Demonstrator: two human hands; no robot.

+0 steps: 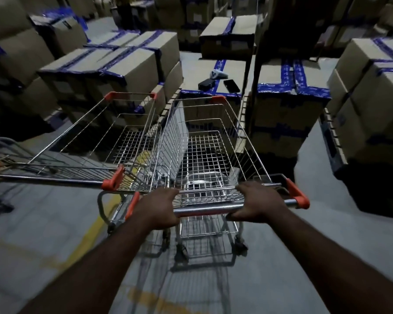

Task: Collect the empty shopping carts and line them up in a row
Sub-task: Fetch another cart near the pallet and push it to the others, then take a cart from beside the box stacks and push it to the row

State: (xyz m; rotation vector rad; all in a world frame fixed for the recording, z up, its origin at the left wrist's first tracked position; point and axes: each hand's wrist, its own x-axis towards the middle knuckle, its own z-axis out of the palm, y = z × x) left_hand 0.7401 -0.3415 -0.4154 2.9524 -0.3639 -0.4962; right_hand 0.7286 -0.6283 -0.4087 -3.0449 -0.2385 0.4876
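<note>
Hands (pixel 158 208) (pixel 258 201) around seemingly empty cart (pixel 204 141) handle (pixel 200 210).

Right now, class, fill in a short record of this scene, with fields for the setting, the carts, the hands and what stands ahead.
Setting: grey floor with a yellow line, among stacked cardboard boxes
Held cart: empty wire basket
Left hand: grips the handle bar
Right hand: grips the same bar
Second cart: empty, close beside the held one, on its left
Ahead: taped boxes, small dark devices on one
</note>
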